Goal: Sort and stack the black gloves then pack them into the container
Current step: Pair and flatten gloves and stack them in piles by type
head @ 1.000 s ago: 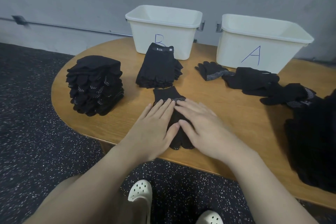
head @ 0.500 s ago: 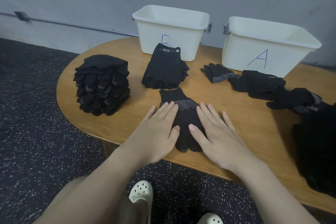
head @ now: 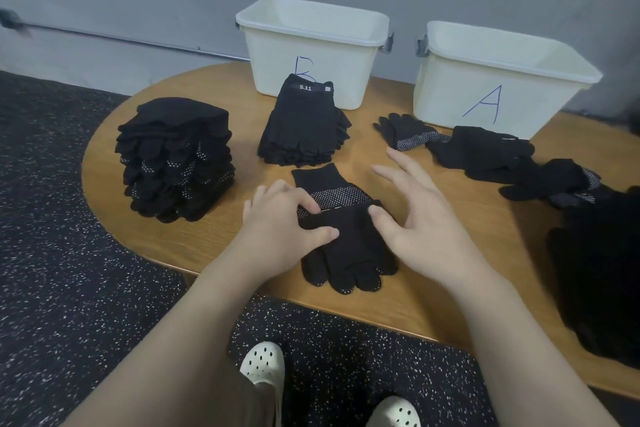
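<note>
A black dotted glove (head: pixel 349 246) lies flat on the wooden table (head: pixel 433 305) near its front edge, fingers pointing toward me. My left hand (head: pixel 277 222) pinches its left edge by the white-dotted band, fingers curled. My right hand (head: pixel 419 218) has its thumb on the glove's right edge, while its fingers are spread and straight above the table. A tall stack of dotted gloves (head: pixel 173 159) stands at the left. A lower stack of "5.11" gloves (head: pixel 301 125) sits in front of white bin B (head: pixel 311 45). White bin A (head: pixel 491 80) stands at the back right.
Loose black gloves (head: pixel 481 152) lie in a row in front of bin A. A large black pile (head: pixel 602 270) covers the table's right end. Speckled dark floor and my white shoes show below the table edge. A grey wall stands right behind the bins.
Both hands lay flat on the glove before. Now my left fingers have curled onto its left edge, and my right hand has lifted and spread, with only the thumb touching.
</note>
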Tool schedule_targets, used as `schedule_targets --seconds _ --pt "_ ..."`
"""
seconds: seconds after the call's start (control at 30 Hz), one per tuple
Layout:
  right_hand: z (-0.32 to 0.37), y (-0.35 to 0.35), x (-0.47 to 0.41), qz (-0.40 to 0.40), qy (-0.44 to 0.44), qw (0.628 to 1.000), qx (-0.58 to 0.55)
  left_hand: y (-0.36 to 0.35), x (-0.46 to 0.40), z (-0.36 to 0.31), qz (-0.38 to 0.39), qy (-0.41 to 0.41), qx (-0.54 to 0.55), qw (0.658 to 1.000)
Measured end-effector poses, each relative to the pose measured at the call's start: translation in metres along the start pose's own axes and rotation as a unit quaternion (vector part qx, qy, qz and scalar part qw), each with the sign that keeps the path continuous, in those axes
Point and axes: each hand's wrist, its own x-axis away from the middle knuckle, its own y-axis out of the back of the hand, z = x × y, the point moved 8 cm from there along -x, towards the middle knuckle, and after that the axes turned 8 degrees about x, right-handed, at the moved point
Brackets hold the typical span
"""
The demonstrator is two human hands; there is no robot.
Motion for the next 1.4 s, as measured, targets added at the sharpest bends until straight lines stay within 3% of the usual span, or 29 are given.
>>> schedule_targets --seconds 0.27,0.37,0.57,0.67,0.7,0.77,0.83,0.97,1.1,1.4 --pt "0.012 -0.024 -0.008 0.135 0.043 0.990 0.019 0.001 0.008 -0.015 0.011 -0.048 0.043 0.998" --pt "0.005 -0.020 -0.006 0.157 0.015 0.987 0.000 0.006 0.014 -0.017 -0.015 -0.088 0.149 0.985" --pt "0.022 0.013 -0.003 0.103 0.001 0.989 -0.107 0.030 0.024 -0.014 -0.054 -0.097 0.423 0.899" --pt "0.043 0.030 -0.006 0.048 0.014 0.983 -0.175 0.023 0.021 -0.002 0.002 -0.035 0.543 0.839" --pt "0.048 0.031 -0.008 0.029 0.014 0.980 -0.198 0.022 0.024 -0.002 0.026 -0.027 0.552 0.833" --pt "0.057 0.031 -0.015 -0.016 0.012 0.971 -0.238 0.029 0.032 -0.004 0.031 -0.034 0.533 0.845" --pt "0.063 0.027 -0.024 -0.050 -0.007 0.951 -0.305 0.050 0.039 -0.007 -0.022 -0.051 0.507 0.860" --pt "0.086 0.005 -0.042 -0.050 -0.037 0.897 -0.438 0.100 0.044 0.000 -0.152 -0.086 0.444 0.879" --pt "0.117 -0.016 -0.060 -0.026 -0.030 0.864 -0.503 0.140 0.042 0.010 -0.200 -0.088 0.423 0.879" --pt "0.163 -0.066 -0.094 0.008 -0.047 0.860 -0.508 0.185 0.026 0.050 -0.247 0.001 0.354 0.902"
